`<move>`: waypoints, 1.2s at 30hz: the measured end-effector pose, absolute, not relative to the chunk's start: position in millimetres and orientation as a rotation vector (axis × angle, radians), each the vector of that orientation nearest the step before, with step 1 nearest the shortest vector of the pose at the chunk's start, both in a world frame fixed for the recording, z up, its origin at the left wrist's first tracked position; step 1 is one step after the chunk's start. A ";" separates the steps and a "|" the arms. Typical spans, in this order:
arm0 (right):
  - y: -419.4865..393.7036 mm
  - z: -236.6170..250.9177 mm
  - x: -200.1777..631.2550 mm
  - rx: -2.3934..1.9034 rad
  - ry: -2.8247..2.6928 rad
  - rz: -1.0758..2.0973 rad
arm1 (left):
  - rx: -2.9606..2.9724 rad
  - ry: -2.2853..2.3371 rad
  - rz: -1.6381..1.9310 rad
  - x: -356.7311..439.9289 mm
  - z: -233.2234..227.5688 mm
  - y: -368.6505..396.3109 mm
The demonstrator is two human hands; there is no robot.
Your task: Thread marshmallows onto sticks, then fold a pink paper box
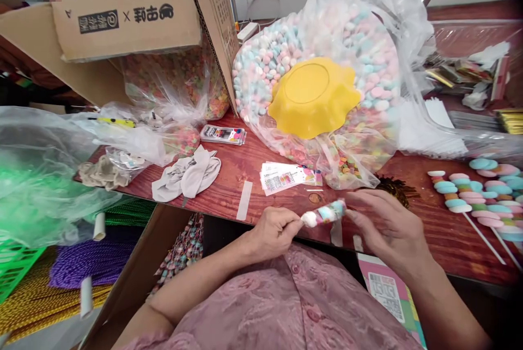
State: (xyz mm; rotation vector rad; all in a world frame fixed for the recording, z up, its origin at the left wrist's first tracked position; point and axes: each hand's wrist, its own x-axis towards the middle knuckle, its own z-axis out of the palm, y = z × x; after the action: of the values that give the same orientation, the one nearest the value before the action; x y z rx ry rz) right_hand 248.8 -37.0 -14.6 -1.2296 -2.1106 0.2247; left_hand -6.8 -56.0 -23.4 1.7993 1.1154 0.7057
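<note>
My left hand is closed in a pinch at the near end of a marshmallow skewer, whose stick is mostly hidden by the fingers. Pink, white and blue candies line the skewer, which points right, just above the table's front edge. Beside its far end is my right hand, thumb and fingers apart and slightly blurred. Several finished marshmallow skewers lie on the table to the right. Behind the hands, printed labels rest fanned out on the wood.
A yellow scalloped bowl lies upside down on a large clear bag of marshmallows. On the left stand a cardboard box and grey cloth gloves. Bundled cords are below. White sticks lie at right.
</note>
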 end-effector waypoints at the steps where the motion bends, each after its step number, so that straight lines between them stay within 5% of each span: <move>1: -40.3 -21.4 254.8 -1.270 -2.066 0.103 | 1.627 1.141 0.768 -11.4 -24.0 -57.3; 9: -66.0 -47.1 208.2 -1.128 -2.364 0.097 | 0.489 1.111 1.249 -45.3 -22.4 -48.8; 19: -28.8 -45.0 128.0 -1.378 -2.690 0.246 | 0.557 1.181 1.269 -56.4 -15.9 -47.8; 28: -50.0 -12.0 175.3 -1.240 -1.619 0.795 | 0.707 1.181 1.141 -27.5 -28.1 -41.0; 36: -42.8 -20.2 148.5 -1.069 -1.804 0.764 | 0.989 1.086 1.027 3.3 -29.4 -38.3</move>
State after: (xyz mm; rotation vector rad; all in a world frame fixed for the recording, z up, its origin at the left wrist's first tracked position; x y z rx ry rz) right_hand 148.5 -42.8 -20.2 -1.0693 -1.8037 0.7645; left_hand 3.3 -38.3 -29.4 0.9885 1.0857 1.0271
